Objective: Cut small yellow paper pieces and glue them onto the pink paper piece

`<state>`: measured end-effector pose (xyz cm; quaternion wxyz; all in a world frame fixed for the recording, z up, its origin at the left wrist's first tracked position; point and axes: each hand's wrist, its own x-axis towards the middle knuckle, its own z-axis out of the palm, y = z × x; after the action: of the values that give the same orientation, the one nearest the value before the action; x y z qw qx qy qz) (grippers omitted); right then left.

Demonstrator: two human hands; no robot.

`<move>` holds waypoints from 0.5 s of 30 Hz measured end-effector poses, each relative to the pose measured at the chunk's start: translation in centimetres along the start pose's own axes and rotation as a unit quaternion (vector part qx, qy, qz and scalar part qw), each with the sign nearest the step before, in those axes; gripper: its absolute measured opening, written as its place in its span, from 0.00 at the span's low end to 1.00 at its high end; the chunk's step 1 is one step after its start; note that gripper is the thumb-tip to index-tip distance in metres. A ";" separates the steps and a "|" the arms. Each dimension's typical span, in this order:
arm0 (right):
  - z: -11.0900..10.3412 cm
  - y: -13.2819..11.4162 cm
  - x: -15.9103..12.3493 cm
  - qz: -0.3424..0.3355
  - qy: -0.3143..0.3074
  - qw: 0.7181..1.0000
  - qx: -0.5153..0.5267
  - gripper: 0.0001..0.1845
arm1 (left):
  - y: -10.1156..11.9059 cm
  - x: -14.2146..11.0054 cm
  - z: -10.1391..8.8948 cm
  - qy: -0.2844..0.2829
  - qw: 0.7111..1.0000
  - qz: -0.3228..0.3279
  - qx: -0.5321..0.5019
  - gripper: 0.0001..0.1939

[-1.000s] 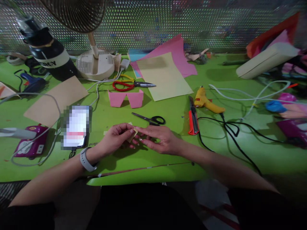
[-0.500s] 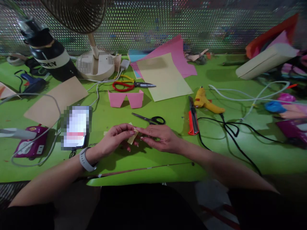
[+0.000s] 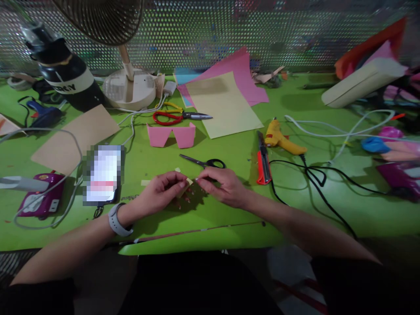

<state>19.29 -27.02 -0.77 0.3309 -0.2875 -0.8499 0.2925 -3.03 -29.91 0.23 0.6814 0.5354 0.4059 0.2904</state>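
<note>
My left hand (image 3: 166,190) pinches a small pale-yellow strip (image 3: 189,181), paper or thin foam, between thumb and forefinger. Most of the strip is hidden behind the fingers. Just to its right, my right hand (image 3: 223,188) is closed in a pinch, its fingertips a little apart from the strip; whatever they hold is too small to make out. Black-handled scissors (image 3: 203,163) lie right behind my hands, blades pointing left. Farther back stands a pink glasses-shaped cutout (image 3: 185,136). Another short pale strip (image 3: 145,182) rests on the table left of my left hand.
Red-handled scissors (image 3: 169,118) and yellow (image 3: 226,103) and pink sheets (image 3: 241,65) lie behind. At right are a red cutter knife (image 3: 263,164) and a yellow glue gun (image 3: 284,141) with cables. A phone (image 3: 103,175), tan sheet (image 3: 74,140), bottle (image 3: 70,78) and fan (image 3: 129,94) occupy the left.
My right hand has drawn back slightly to the right, so its fingertips are now apart from the left hand's. The yellow strip shows less between the fingers.
</note>
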 end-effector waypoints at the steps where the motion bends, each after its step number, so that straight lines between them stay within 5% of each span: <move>1: 0.0 0.0 0.0 0.003 -0.006 1.000 -0.011 0.12 | 0.0 -0.1 0.1 -0.003 1.000 0.006 0.022 0.13; 8: 0.5 0.2 -0.2 0.017 -0.116 0.992 -0.037 0.18 | -0.5 -0.1 0.3 -0.039 0.999 0.008 0.029 0.13; 15: 0.3 0.1 0.0 0.056 -0.152 0.987 0.009 0.18 | -0.7 -0.1 0.3 -0.065 0.998 0.001 -0.003 0.11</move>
<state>19.14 -27.03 -1.03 0.1831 -0.2842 -0.8702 0.3585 -2.85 -30.30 -0.43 0.7076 0.5518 0.3593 0.2563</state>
